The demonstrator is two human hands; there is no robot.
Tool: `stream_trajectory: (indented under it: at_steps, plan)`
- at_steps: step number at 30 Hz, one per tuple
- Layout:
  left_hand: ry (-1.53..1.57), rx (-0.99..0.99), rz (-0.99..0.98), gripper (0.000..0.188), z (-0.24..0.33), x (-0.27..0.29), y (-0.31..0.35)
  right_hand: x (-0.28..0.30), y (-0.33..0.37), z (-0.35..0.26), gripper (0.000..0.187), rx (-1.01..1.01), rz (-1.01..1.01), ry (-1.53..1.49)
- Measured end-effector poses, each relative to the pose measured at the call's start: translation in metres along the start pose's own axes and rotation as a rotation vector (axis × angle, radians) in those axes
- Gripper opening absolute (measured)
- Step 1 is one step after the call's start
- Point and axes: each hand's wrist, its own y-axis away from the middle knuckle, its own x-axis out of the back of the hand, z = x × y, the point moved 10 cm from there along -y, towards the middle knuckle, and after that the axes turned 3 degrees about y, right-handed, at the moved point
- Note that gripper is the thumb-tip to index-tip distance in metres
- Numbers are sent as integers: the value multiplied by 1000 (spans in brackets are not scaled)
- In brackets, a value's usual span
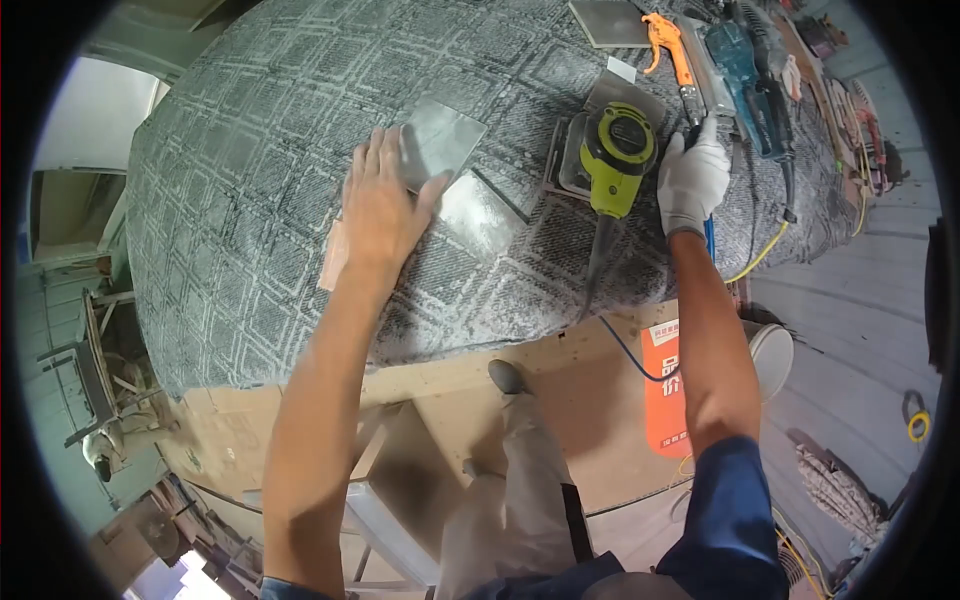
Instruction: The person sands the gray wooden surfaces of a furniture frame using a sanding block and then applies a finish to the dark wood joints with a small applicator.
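My left hand (383, 205), bare, lies on the patterned grey cloth with its fingers stretched out. Its fingers and thumb touch the edge of a square grey plate (440, 143). A second, shinier plate (482, 217) lies against it on the near side, and a pinkish flat piece (334, 257) shows beside my left wrist. In a white glove, my right hand (694, 178) is closed round the hose end of an orange air blow gun (670, 50). Just left of it stands a lime-green sander (617, 160).
The cloth (270, 200) covers a wide work surface. A teal power tool (740, 75) lies at the far right, and another grey plate (610, 24) at the back. Below the front edge are an orange-red box (663, 400) and a white bucket (772, 360). A yellow cord (765, 252) runs off right.
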Motion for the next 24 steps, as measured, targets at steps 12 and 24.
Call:
stream_trajectory:
  at_steps: [12, 24]
  plan:
    - [34, -162, -242, 92, 85, -17, 56, -21, -11, 11, 50, -175, -184, -232]
    - [1189, 564, -292, 81, 14, 66, 316, 199, 83, 18, 40, -89, -322, -1443]
